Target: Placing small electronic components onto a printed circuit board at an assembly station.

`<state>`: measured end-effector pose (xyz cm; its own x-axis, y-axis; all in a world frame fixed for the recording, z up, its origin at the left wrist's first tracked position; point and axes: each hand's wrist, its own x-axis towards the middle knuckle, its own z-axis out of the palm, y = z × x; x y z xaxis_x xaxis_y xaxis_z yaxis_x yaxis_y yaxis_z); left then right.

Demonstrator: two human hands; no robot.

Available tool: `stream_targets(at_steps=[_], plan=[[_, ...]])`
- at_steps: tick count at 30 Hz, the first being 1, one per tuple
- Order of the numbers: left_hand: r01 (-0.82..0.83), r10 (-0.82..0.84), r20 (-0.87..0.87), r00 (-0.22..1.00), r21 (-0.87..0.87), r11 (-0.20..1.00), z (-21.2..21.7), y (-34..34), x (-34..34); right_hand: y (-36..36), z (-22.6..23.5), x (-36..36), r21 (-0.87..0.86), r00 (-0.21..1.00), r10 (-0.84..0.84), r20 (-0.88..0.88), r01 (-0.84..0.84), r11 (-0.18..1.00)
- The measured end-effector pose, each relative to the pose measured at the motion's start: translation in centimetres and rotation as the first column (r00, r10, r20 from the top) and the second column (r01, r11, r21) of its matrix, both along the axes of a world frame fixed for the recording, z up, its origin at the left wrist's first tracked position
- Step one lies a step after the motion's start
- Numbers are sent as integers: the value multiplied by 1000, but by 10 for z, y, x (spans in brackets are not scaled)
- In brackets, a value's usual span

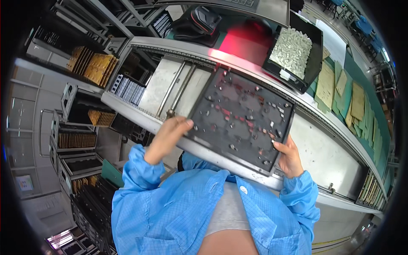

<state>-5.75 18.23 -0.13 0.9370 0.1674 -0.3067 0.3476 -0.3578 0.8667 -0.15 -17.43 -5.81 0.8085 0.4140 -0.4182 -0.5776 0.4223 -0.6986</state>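
Grey metal conveyor frame [323,157] with 2 rails runs from upper left to lower right, and across it lies a dark rectangular fixture tray [240,117] studded with small pegs and red patches, its long axis pointing from the near edge by the person's chest up and slightly left toward the far rail. Black bin [312,63] of pale small parts stands beyond the far rail, upper right. Left hand [166,138] grips the tray's near-left edge, fingers curled over the rim; right hand [290,159] clasps the near-right corner, thumb on top.
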Motion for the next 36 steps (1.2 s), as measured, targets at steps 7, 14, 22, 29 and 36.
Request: stream_targets(at_steps=[7, 14, 22, 29, 36], plan=[[287, -292, -25, 956, 285, 915, -22, 24, 9, 4, -20, 10, -127, 998, -61, -9, 60, 990], [296, -277, -109, 955, 241, 924, -35, 41, 33, 27, -23, 19, -66, 996, -43, -79, 38, 997], [-140, 5, 442, 897, 274, 952, -61, 98, 79, 22, -37, 8, -120, 998, -54, 32, 58, 991], [-781, 976, 207, 64, -599, 178, -56, 314, 90, 36, -55, 46, -71, 989, 137, 62, -133, 989], [-529, 999, 33, 20, -848, 39, -70, 339, 108, 9, -8, 62, -248, 964, 136, 230, -78, 966]])
